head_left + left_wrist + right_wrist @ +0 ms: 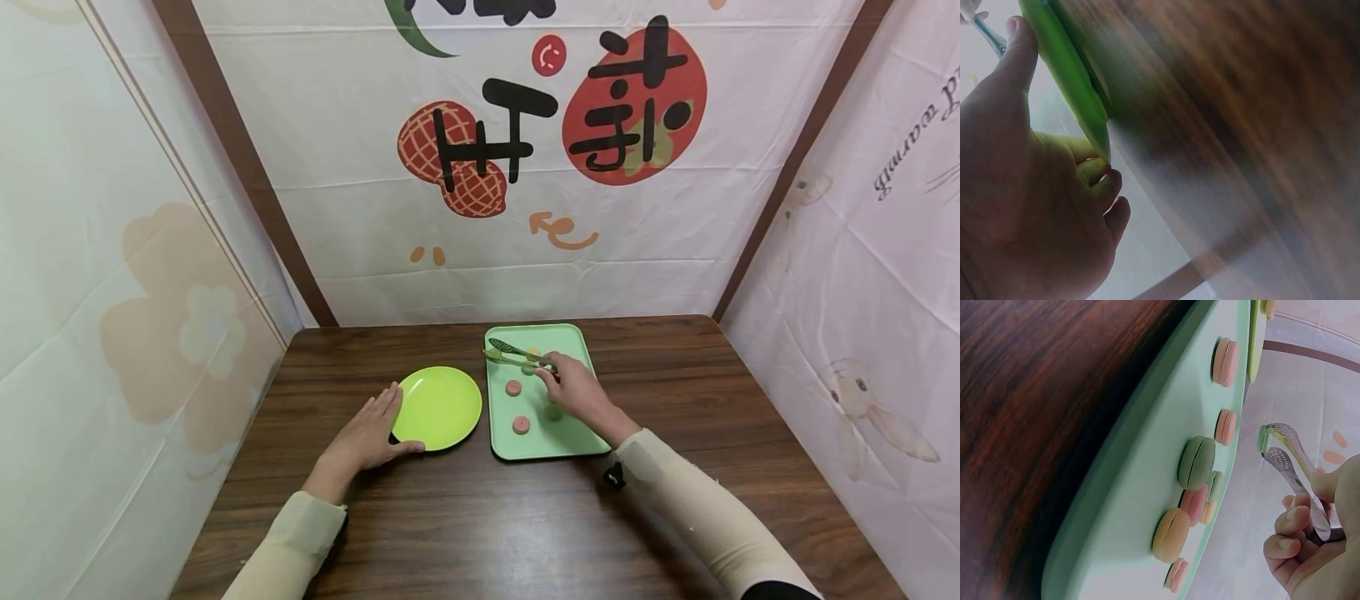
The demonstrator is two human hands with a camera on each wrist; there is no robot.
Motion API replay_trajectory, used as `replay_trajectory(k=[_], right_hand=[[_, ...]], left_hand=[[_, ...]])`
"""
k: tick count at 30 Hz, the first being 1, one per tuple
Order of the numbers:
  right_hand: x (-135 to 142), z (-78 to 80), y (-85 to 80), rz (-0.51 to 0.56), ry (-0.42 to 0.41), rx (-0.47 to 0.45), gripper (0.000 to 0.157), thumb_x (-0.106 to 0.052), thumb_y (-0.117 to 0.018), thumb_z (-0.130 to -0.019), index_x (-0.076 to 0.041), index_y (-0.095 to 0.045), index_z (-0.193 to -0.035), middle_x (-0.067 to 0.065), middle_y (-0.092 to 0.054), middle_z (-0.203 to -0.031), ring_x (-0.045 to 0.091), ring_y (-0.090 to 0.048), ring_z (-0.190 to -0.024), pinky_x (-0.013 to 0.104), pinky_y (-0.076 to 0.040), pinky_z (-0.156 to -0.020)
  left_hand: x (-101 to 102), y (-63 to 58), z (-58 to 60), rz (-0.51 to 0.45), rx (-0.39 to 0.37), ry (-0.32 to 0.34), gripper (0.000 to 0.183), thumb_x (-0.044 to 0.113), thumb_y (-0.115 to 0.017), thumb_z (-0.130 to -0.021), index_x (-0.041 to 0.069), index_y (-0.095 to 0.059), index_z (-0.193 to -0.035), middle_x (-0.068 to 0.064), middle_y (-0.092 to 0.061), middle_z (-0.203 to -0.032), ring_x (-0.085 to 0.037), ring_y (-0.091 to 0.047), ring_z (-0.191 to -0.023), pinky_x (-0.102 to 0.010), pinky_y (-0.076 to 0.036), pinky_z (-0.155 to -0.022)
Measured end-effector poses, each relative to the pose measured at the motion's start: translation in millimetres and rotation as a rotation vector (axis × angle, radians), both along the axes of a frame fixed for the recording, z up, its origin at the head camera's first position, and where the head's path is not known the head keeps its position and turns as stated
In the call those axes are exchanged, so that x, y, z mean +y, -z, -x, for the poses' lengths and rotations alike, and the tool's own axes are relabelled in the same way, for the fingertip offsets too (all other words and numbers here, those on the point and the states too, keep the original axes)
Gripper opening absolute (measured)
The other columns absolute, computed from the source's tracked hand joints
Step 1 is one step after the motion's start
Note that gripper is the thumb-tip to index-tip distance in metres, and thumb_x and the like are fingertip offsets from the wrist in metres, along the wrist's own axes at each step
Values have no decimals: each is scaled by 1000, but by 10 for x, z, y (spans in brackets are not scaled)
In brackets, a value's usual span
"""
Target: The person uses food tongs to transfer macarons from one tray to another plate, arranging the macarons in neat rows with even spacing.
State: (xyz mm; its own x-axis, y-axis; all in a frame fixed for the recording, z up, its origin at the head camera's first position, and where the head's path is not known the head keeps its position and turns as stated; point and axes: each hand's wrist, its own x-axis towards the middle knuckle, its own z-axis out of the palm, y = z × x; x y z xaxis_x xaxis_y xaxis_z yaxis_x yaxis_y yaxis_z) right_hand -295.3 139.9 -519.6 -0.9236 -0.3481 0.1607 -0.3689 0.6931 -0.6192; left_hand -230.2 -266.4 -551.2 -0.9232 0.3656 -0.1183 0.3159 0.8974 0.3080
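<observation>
The right hand [579, 390] grips one pair of metal tongs [1284, 464], thumb on one side and fingers curled on the other. The tongs' two tips, to the left of that grip, are brought close together on one small piece, which seems to be a green macaron [1262, 439] seen edge-on. They hold it raised above the far left part of one pale green tray [540, 442], which lies below the right hand.

Eight more macarons rest on the tray in the right wrist view: four pink, two green and two yellow. Two of the pink ones, a first pink macaron [513, 387] and a second pink macaron [521, 425], lie to the left of the right hand's grip and nearer the person. The larger green macaron [1197, 462] sits just on the near side of the grip, with a yellow macaron [1170, 534] further right. A deeper pink macaron [1194, 504] lies close by these two.

One yellow-green plate [442, 408] stands on the table [450, 517], left of the tray and of the tongs' tips; its surface is bare. The left hand [369, 433] is spread at the plate's left side, thumb along the near rim and the fingers against the left edge, bracing it rather than pinching it. Pale sleeves cover both forearms.
</observation>
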Motion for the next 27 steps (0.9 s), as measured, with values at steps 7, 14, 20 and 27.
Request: replay_trajectory(k=[7,14,20,27], right_hand=[[-46,6,23,-3,-19,44,37,-27,-63,-112,0,-68,-136,8,-75,-101,14,-68,-80,34,-56,-65],[-97,-19,17,22,-22,27,31,-25,-64,-111,-1,-70,-129,8,-74,-100,13,-67,-79,34,-56,-66],[-145,-45,6,43,-48,18,18,-23,-64,-111,-6,-69,-114,4,-66,-91,14,-59,-73,33,-51,-64],[-195,-70,18,45,-67,71,13,-22,-66,-110,-9,-67,-106,1,-62,-84,12,-53,-67,31,-45,-59]], left_hand=[[14,-11,-10,-1,-1,1,121,71,-67,-95,-10,-15,-167,-29,-14,-176,-44,-19,-163,-59,-19,-132],[45,-32,-9,6,-19,-2,121,71,-67,-96,-9,-13,-168,-29,-12,-176,-44,-18,-163,-58,-18,-133],[47,-38,-11,9,-25,-3,121,72,-67,-95,-10,-14,-168,-29,-13,-176,-44,-18,-163,-57,-18,-133],[50,-57,-15,10,-23,-5,121,71,-67,-96,-10,-14,-168,-29,-13,-176,-44,-18,-163,-58,-18,-133]])
